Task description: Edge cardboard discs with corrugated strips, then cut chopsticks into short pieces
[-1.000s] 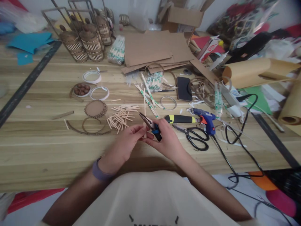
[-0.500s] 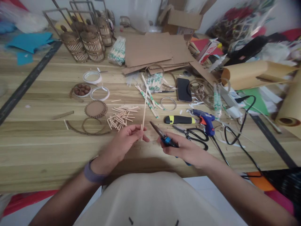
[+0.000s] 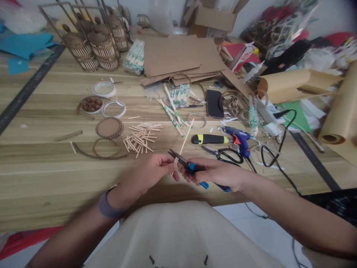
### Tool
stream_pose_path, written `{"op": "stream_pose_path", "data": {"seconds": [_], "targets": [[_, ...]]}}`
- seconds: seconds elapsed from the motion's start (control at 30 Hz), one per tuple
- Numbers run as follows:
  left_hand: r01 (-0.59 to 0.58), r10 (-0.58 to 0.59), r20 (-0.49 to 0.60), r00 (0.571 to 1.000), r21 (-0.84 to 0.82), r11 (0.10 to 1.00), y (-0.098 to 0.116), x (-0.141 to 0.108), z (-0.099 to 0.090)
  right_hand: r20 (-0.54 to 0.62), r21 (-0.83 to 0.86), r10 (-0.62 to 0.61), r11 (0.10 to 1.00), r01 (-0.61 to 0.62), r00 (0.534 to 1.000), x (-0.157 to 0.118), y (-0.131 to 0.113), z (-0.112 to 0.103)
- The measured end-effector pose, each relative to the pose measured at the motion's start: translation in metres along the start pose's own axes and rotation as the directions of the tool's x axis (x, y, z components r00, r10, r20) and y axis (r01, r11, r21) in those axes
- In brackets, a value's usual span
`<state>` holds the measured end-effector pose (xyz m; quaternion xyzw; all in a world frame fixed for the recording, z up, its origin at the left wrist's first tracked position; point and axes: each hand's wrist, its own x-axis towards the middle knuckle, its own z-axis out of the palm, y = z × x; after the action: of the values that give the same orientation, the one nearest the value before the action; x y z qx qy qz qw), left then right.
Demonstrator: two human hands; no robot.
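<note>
My left hand (image 3: pixel 160 169) pinches the lower part of a thin wooden stick (image 3: pixel 186 139), which tilts up to the right; a short piece seems to lie alongside it. My right hand (image 3: pixel 209 172) grips blue-and-black cutters (image 3: pixel 192 167). Their slightly parted blades cross the stick just above my left fingertips. Many short cut sticks (image 3: pixel 142 137) are piled on the table beyond my left hand. Black-handled scissors (image 3: pixel 227 155) and a yellow-and-black knife (image 3: pixel 210 139) lie beyond my right hand.
A blue glue gun (image 3: pixel 240 140) with a black cable lies at right. Further back are a phone (image 3: pixel 215 104), wrapped chopsticks (image 3: pixel 170 116) and cardboard sheets (image 3: pixel 173 56). Tape rings (image 3: pixel 104 89), a bowl of brown balls (image 3: pixel 92 105) and woven lanterns (image 3: pixel 103 50) stand at left.
The cutters have moved left, and their blades now cross the stick. The stick has gone from nearly upright to leaning right. The whole view has shifted slightly.
</note>
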<state>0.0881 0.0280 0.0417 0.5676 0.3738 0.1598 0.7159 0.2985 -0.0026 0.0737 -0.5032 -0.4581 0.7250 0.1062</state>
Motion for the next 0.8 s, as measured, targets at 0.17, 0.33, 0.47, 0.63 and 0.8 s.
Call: {"op": "stream_pose_path", "data": {"seconds": [0.17, 0.33, 0.47, 0.63, 0.8], "targets": [[0.007, -0.006, 0.027, 1.000, -0.037, 0.999, 0.0044, 0.0011, 0.0012, -0.008, -0.017, 0.009, 1.000, -0.009, 1.000, 0.0026, -0.0007, -0.0010], [0.019, -0.016, 0.057, 0.998, -0.051, 0.998, 0.0043, 0.0033, 0.0007, -0.006, -0.021, 0.024, 0.999, -0.025, 1.000, 0.0041, -0.0056, -0.0005], [0.017, -0.012, 0.068, 0.998, -0.066, 0.998, 0.0013, 0.0046, 0.0009, 0.017, -0.023, 0.040, 0.999, -0.039, 0.999, 0.0050, -0.0072, -0.0004], [0.009, -0.002, 0.096, 0.995, -0.074, 0.997, 0.0000, 0.0061, 0.0006, 0.014, 0.008, 0.021, 1.000, -0.021, 1.000, 0.0049, -0.0051, -0.0021], [0.032, -0.028, 0.081, 0.996, -0.047, 0.998, 0.0020, 0.0063, 0.0005, 0.017, -0.033, 0.029, 0.999, -0.029, 0.999, 0.0040, -0.0053, -0.0032]]}}
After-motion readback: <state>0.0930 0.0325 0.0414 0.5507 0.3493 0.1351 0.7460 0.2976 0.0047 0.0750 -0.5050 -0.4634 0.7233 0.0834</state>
